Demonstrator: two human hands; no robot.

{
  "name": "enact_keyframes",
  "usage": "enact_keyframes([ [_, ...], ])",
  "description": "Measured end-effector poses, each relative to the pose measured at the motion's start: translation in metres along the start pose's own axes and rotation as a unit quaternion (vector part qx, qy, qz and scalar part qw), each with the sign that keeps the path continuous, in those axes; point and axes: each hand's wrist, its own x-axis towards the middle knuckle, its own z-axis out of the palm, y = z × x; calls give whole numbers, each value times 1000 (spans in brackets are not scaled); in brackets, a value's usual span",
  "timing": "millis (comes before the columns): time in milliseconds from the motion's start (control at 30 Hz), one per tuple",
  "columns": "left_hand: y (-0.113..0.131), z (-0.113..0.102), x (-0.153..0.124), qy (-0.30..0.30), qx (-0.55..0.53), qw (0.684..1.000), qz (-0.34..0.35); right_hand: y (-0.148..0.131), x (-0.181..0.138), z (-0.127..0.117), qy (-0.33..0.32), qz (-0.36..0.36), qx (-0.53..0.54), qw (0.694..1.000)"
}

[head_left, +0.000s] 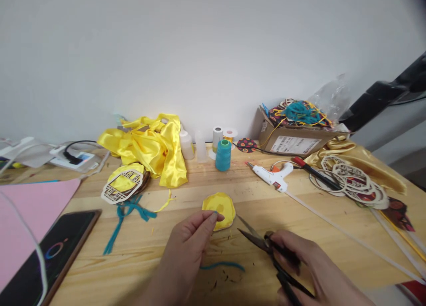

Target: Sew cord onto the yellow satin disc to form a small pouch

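My left hand (189, 244) pinches its thumb and fingertips together at the near edge of a small round yellow fabric piece (220, 208) lying on the wooden table (140, 252). A teal thread (222, 265) lies on the table below that hand, and a bit of teal shows at the fingertips. My right hand (309, 266) grips black scissors (262, 241), blades parted and pointing left toward the yellow piece, tips a short way from it.
Behind lie yellow satin cloth (153, 148), a teal thread spool (222, 155), white bottles (186, 146), a white glue gun (274, 175), a cardboard box (293, 139) of scraps and wooden cutouts (353, 184). At left are a phone (49, 252), pink paper (29, 208), teal cord (128, 215).
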Motion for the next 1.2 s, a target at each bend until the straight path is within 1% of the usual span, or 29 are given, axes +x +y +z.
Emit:
enact_keyframes([
  [67, 0, -1, 0, -5, 7, 1000, 2, -7, 6, 0, -33, 26, -14, 999],
  [167, -1, -1, 0, -13, 12, 1000, 4, -10, 13, -1, -76, 62, -34, 995],
  [267, -3, 0, 1, -33, 7, 999, 12, -10, 20, 0, -111, 76, -29, 991],
  [333, -4, -1, 1, -46, 21, 998, 21, -10, 23, 1, -115, 65, -19, 991],
  [500, -3, -4, 2, -102, 67, 991, 60, -10, 32, 6, -98, 3, 3, 995],
  [633, -2, -5, 3, -115, 96, 985, 82, -11, 36, 7, -111, -11, 20, 994],
  [833, -2, -5, 3, -112, 114, 984, 82, -10, 38, 8, -114, -5, 11, 993],
  [900, -2, -5, 2, -113, 116, 984, 80, -8, 39, 9, -103, -6, -11, 995],
  [1033, -2, -5, 2, -109, 107, 985, 77, -6, 38, 11, -61, -2, -67, 996],
  [1100, -2, -6, 2, -90, 79, 991, 67, -8, 34, 8, -52, -12, -79, 995],
  [1200, -1, -9, 3, -17, 30, 999, 20, -7, 21, -4, -66, -24, -104, 992],
])
